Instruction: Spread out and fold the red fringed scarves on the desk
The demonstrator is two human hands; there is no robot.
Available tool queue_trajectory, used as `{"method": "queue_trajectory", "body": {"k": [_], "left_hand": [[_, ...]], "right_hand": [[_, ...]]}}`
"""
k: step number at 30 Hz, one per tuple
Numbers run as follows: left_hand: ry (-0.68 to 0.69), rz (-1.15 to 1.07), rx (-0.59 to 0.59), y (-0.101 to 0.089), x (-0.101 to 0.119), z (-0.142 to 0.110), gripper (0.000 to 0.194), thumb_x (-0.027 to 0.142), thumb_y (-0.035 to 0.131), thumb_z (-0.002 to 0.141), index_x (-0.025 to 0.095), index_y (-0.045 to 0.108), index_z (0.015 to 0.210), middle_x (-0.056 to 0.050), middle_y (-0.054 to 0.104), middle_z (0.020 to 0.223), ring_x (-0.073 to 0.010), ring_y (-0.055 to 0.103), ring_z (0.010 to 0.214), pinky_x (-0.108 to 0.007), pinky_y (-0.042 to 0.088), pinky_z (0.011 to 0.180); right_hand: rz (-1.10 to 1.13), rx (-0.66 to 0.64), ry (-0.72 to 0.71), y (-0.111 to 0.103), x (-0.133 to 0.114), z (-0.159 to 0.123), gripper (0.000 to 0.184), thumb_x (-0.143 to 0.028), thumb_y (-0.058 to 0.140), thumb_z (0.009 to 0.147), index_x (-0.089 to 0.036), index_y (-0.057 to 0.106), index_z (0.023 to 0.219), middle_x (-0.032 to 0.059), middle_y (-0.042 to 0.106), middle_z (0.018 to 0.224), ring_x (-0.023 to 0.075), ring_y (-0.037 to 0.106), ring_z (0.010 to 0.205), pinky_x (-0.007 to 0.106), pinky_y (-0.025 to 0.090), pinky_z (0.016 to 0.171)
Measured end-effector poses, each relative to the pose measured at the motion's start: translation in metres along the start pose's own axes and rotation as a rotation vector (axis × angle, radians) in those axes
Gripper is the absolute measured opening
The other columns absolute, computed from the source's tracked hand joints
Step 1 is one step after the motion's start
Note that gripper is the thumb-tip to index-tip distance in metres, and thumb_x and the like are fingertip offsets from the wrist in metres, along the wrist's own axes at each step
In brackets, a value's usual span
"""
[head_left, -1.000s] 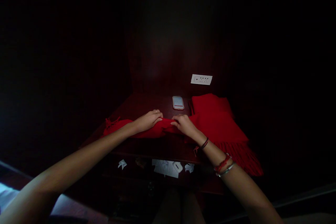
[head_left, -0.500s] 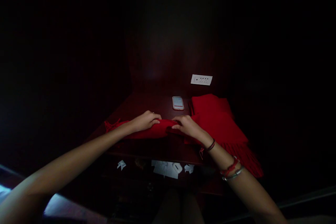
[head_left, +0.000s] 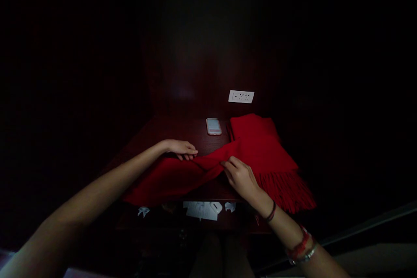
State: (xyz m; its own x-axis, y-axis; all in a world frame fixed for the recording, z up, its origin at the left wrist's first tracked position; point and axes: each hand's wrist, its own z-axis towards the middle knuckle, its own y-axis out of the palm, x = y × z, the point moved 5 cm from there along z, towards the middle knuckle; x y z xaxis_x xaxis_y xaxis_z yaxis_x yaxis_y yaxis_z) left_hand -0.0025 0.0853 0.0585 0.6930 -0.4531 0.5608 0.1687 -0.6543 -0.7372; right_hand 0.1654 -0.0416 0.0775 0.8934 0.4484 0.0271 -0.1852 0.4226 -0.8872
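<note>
A red fringed scarf stretches across the dark table in front of me, one side spread toward the table's front edge. My left hand has its fingers bent together at the scarf's far edge. My right hand pinches the scarf's right part between thumb and fingers. Beside it lies a folded stack of red fringed cloth, its fringe pointing toward me. Whether the scarf is joined to this stack I cannot tell.
Behind the hands a phone lies on the table. A white socket plate is on the back wall. Below the front edge are white paper, a small white case and crumpled scraps. The surroundings are very dark.
My right hand has moved toward me, drawing the scarf's edge along. The scarf has gone from a narrow bunched strip to a wider spread on the left, and my view has shifted slightly right.
</note>
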Motion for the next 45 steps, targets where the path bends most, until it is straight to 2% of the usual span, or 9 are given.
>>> {"method": "queue_trajectory", "body": {"k": [3,6,12,20,24,27,31,38,45], "left_hand": [[-0.139,0.134,0.281,-0.001,-0.012,0.042,0.045,0.051,0.046,0.069,0.011,0.055,0.088,-0.010,0.060,0.084,-0.0162,0.054,0.070,-0.022,0.038,0.054],[-0.134,-0.009,0.117,0.015,-0.009,0.060,0.047,0.056,0.044,0.069,0.012,0.056,0.081,-0.008,0.060,0.071,-0.0138,0.052,0.059,-0.021,0.037,0.049],[-0.143,-0.369,-0.135,0.023,0.001,0.038,0.033,0.044,0.064,0.057,0.014,0.055,0.069,0.001,0.054,0.060,-0.0089,0.047,0.052,-0.018,0.034,0.046],[0.153,-0.928,0.252,-0.025,0.029,0.055,0.018,0.029,0.058,0.070,0.015,0.047,0.076,0.002,0.054,0.072,-0.0068,0.052,0.062,-0.018,0.040,0.058],[0.276,-0.827,0.471,-0.068,0.082,0.083,0.016,0.024,0.051,0.076,0.017,0.050,0.090,0.001,0.054,0.070,-0.0066,0.050,0.055,-0.018,0.039,0.052],[0.299,-0.773,0.312,-0.074,0.128,0.117,0.038,0.018,0.055,0.072,0.020,0.045,0.109,-0.002,0.057,0.080,-0.0091,0.053,0.062,-0.019,0.041,0.052],[0.341,-0.642,0.090,-0.059,0.175,0.168,0.064,0.002,0.058,0.059,0.022,0.040,0.118,-0.004,0.057,0.097,-0.0118,0.056,0.076,-0.017,0.042,0.054],[0.399,-0.076,0.230,-0.032,0.227,0.252,0.053,0.000,0.052,0.063,0.011,0.046,0.114,-0.006,0.062,0.084,-0.0119,0.056,0.070,-0.017,0.041,0.054],[0.418,0.105,0.318,-0.007,0.244,0.290,0.053,0.011,0.061,0.062,0.007,0.047,0.113,-0.007,0.061,0.081,-0.0172,0.056,0.076,-0.024,0.042,0.067]], "right_hand": [[-0.004,-0.069,-0.028,0.019,-0.008,-0.022,0.028,-0.010,0.039,0.079,-0.018,0.053,0.103,0.0057,0.055,0.082,0.0140,0.050,0.073,0.023,0.039,0.064],[-0.022,-0.104,-0.039,0.029,-0.008,-0.029,0.029,-0.010,0.041,0.079,-0.018,0.052,0.104,0.0067,0.055,0.085,0.0146,0.051,0.076,0.023,0.039,0.068],[-0.095,-0.083,-0.024,0.016,0.011,-0.025,0.032,-0.009,0.043,0.077,-0.017,0.051,0.107,0.0060,0.056,0.084,0.0145,0.051,0.074,0.023,0.039,0.066],[-0.175,-0.040,0.021,0.001,0.031,-0.024,0.032,-0.012,0.042,0.078,-0.018,0.050,0.109,0.0055,0.056,0.076,0.0140,0.052,0.066,0.023,0.038,0.061],[-0.103,0.038,0.145,-0.013,0.047,-0.022,0.034,-0.013,0.038,0.079,-0.019,0.047,0.112,0.0053,0.059,0.078,0.0138,0.054,0.066,0.023,0.040,0.060],[-0.047,0.179,0.274,-0.031,0.071,-0.027,0.034,-0.013,0.034,0.080,-0.018,0.046,0.112,0.0068,0.060,0.089,0.0140,0.055,0.074,0.023,0.041,0.065],[-0.231,0.218,0.434,-0.052,0.116,-0.048,0.037,-0.013,0.035,0.079,-0.016,0.044,0.114,0.0066,0.060,0.084,0.0144,0.055,0.068,0.023,0.040,0.059],[-0.420,0.192,0.533,-0.047,0.175,-0.091,0.032,-0.013,0.035,0.079,-0.018,0.052,0.106,0.0062,0.056,0.080,0.0145,0.050,0.069,0.022,0.036,0.056],[-0.432,0.085,0.641,-0.014,0.201,-0.111,0.031,-0.009,0.037,0.077,-0.020,0.053,0.101,0.0067,0.052,0.084,0.0168,0.047,0.076,0.024,0.037,0.061]]}}
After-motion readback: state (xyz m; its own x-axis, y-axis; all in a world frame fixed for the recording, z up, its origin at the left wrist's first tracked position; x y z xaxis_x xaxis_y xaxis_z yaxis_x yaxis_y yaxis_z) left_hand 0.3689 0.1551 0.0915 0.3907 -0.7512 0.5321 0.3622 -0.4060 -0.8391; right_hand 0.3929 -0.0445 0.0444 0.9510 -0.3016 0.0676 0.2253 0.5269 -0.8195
